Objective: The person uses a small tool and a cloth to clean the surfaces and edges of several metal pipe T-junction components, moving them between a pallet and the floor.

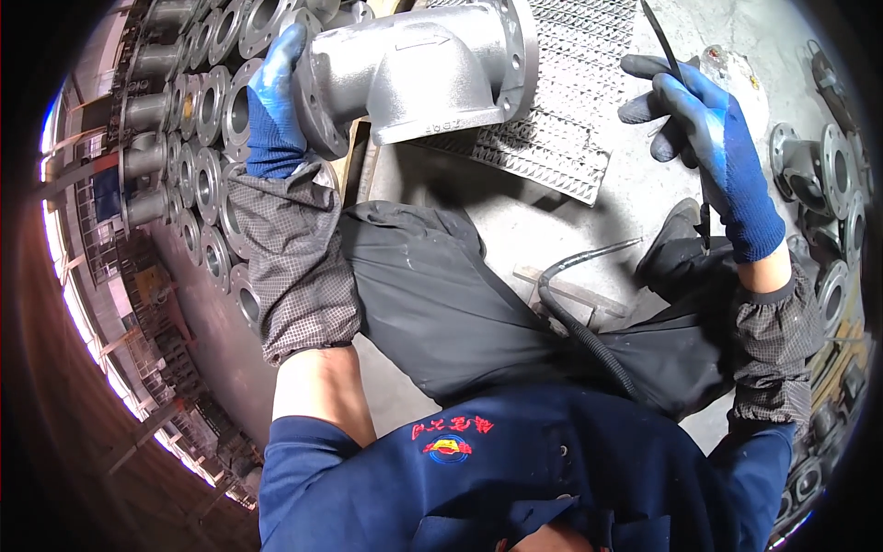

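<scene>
From the head, the left hand (279, 97) and right hand (706, 120) are viewed closely, steeply downward, by fisheye.

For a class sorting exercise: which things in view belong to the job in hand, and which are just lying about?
In the job:
silver flanged casting, touched by the gloved left hand
slim dark tool, in the gloved right hand

Apparently lying about:
stacked castings at left
loose castings at right
dark hose, use unclear

A grey casting (428, 69), flanged at both ends and bulging mid-length, lies crosswise; rightward, a slim black rod (659, 33) slants.
</scene>
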`<state>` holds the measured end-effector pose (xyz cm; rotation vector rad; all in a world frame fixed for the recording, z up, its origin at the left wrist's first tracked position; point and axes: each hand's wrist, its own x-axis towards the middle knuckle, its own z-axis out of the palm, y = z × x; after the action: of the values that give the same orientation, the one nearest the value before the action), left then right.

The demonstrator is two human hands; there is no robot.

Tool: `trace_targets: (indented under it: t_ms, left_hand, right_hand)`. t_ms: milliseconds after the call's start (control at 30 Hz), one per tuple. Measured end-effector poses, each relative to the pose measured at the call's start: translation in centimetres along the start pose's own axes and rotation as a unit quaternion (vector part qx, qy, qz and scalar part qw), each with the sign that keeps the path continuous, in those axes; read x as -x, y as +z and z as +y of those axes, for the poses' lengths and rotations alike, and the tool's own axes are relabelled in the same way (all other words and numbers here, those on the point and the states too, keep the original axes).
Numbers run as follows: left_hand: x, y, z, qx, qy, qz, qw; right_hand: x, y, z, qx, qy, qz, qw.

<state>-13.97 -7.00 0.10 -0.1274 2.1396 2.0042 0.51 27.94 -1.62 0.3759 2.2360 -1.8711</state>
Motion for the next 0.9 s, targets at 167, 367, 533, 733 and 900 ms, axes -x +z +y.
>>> trace_targets:
  t_ms: [167, 367, 533, 733, 900]
  left_hand:
    - [-1.0, -0.2, -0.3, -0.040, 0.076, 0.033, 0.996]
    - [-1.3, -1.2, -1.6, 0.029, 0.031, 0.015, 0.999]
    - [-1.5, -1.8, -2.1, 0.040, -0.015, 0.043, 0.998]
    - [-3.6, -4.6, -4.0, 0.039, -0.046, 0.084, 0.995]
    - [-2.6, -3.3, -4.1, 0.023, -0.023, 0.018, 0.999]
  right_hand:
    - [0.3, -0.6, -0.7, 0.006, 0.016, 0.022, 1.000]
    - [0.3, -0.4, -0.7, 0.015, -0.014, 0.027, 0.999]
    - [0.6, -1.4, 0.1, 0.026, -0.044, 0.032, 0.998]
    - [0.9, -2.0, 0.5, 0.028, -0.042, 0.042, 0.998]
    - [1.1, -1.5, 0.2, 0.048, -0.038, 0.052, 0.997]
